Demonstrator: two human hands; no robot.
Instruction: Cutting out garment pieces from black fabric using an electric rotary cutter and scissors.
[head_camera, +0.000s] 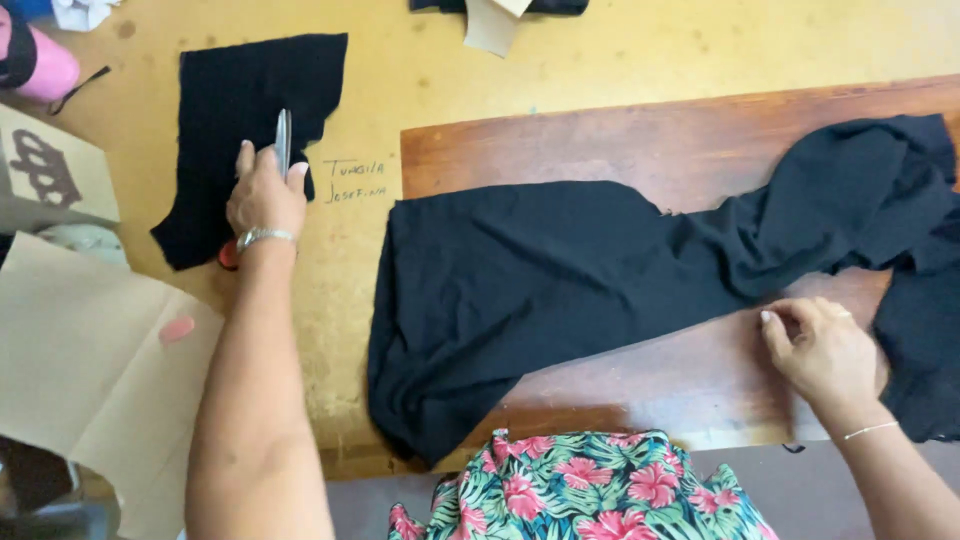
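Left hand (264, 196), at ten o'clock, closed around scissors (283, 142) on a black offcut (215, 120). Right hand (822, 352), at four o'clock, pinches the large black cloth (560, 270). Likely risk: upward-pointing blades snag the offcut; pinched cloth drags off the worktop (400, 70).

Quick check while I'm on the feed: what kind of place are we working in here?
Most likely a sewing or tailoring workshop. The left hand rests on scissors over a cut black fabric piece, a large black cloth is spread on the worn wooden cutting table, and brown pattern paper lies at the left.
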